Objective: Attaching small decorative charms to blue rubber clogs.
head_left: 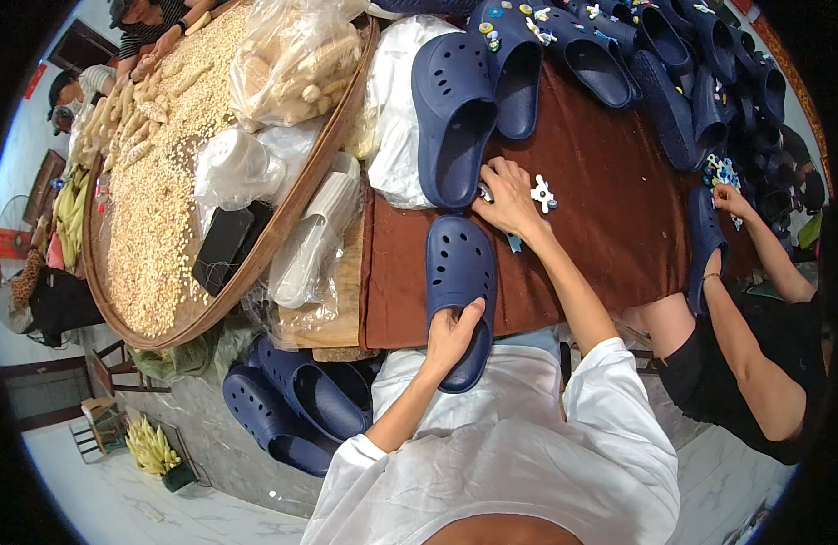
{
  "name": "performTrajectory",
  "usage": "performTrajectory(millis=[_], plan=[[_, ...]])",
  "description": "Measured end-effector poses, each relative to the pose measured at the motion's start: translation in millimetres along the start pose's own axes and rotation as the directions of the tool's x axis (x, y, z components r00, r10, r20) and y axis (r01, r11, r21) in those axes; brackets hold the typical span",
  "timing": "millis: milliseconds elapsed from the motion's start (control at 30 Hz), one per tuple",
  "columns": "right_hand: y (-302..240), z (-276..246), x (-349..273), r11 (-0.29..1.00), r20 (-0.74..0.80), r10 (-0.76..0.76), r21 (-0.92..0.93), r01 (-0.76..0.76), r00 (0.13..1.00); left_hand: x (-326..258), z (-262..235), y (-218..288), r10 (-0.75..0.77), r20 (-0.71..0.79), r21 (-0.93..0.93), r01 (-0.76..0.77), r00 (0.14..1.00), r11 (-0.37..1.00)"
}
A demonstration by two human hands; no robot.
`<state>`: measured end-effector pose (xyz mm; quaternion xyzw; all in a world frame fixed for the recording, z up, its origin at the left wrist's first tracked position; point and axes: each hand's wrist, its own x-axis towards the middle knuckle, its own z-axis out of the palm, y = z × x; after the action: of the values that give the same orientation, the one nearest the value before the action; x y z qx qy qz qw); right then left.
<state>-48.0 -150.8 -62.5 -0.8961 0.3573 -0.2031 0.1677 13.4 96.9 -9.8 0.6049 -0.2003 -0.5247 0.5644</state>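
Observation:
My left hand [450, 338] grips a navy clog [458, 243] by its heel part, thumb inside the opening, with the toe pointing away from me over the cloth edge. Its vented top bears no charms. Just beyond the toe, my right hand [510, 202] is bent low over the brown cloth, fingers closed around a small round shoe charm [484, 192], partly hidden. Beside it on the cloth lie a white shoe charm [543, 193] and a light blue charm [514, 242]. A plain navy clog [453, 86] lies just past my right hand.
Charm-covered clogs [601, 68] pile up at the far right. A co-worker's hand [732, 202] works on another clog [705, 232] at right. Left stands a round tray [337, 118] of kernels. A wrapped pale slipper [315, 241] lies beside it; navy clogs [283, 409] sit below.

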Motion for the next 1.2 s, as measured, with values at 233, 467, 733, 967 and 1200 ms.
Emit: performTrajectory(millis=[233,467,733,967,1200], plan=[[-12,11,5,0.997,-0.062,0.073,0.023,-0.071,0.995,1,-2,2,-0.063,0.033,0.05,0.062,0.997,0.997],[-16,0,10,0.988,-0.103,-0.091,-0.13,0.078,0.99,3,1,-1,0.007,0.025,-0.018,-0.007,1.0,1.0],[1,-49,-27,0.964,-0.075,-0.256,-0.092,0.249,0.964,4,0,-5,-0.03,0.024,-0.019,0.03,0.999,0.999],[-5,-47,-35,0.99,-0.056,-0.068,0.121,0.075,0.996,3,-1,-3,-0.003,0.022,0.001,0.003,1.0,1.0],[-4,-16,-30,0.962,-0.032,-0.263,-0.079,0.26,0.964,4,-1,-8,0.026,0.022,0.003,-0.026,0.999,1.0]])
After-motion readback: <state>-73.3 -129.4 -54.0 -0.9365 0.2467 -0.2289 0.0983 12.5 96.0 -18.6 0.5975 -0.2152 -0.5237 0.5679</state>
